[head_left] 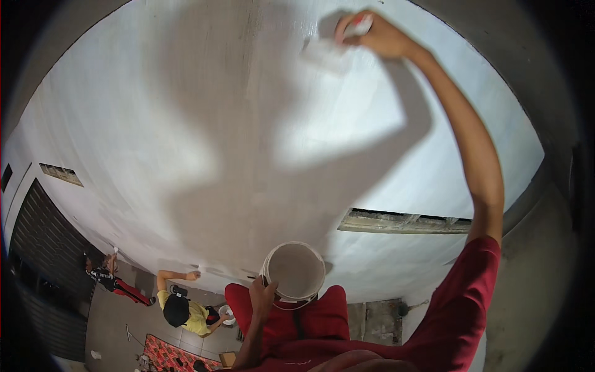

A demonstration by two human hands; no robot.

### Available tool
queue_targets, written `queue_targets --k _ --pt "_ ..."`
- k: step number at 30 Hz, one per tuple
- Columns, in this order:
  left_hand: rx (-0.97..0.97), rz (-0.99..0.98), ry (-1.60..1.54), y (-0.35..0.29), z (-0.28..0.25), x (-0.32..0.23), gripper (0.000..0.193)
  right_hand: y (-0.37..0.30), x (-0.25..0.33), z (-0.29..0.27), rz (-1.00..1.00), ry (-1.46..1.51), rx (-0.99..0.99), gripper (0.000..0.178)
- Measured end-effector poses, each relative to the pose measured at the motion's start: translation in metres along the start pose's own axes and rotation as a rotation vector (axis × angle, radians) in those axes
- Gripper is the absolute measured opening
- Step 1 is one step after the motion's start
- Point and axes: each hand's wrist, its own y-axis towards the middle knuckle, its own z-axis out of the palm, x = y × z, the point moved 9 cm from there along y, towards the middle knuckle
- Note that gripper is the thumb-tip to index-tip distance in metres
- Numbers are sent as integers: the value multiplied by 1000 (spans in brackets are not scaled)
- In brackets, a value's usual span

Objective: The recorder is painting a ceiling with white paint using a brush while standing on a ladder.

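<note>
My right hand is raised high against the pale wall, its fingers closed round the handle of a wide paintbrush. The flat pale head of the paintbrush is against or very near the wall and slightly blurred. In front of my lap, my left hand grips the left rim of a round white bucket. The bucket's mouth faces up, and its inside looks pale; how much it holds I cannot tell. A short dark stick shows beside my left hand.
Lower left, a person in a yellow shirt touches the wall and holds a small bucket. Another person stands beyond, by a dark slatted shutter. A red patterned mat lies below. The wall has a slotted opening.
</note>
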Motion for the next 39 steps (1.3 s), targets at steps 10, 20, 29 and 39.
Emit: queue_targets --k 10,20,29,39 --pt "-13 -97 -88 -6 -3 -8 25 7 74 -50 -147 -827 -300 10" --pt "9 -92 -60 -6 -1 -5 27 -65 23 122 -278 -890 -352 25" --pt "7 -93 -14 -5 5 -3 26 -193 40 348 -295 -544 165 32" --pt "-13 -129 -19 -11 11 4 24 -62 -22 95 36 77 -70 6"
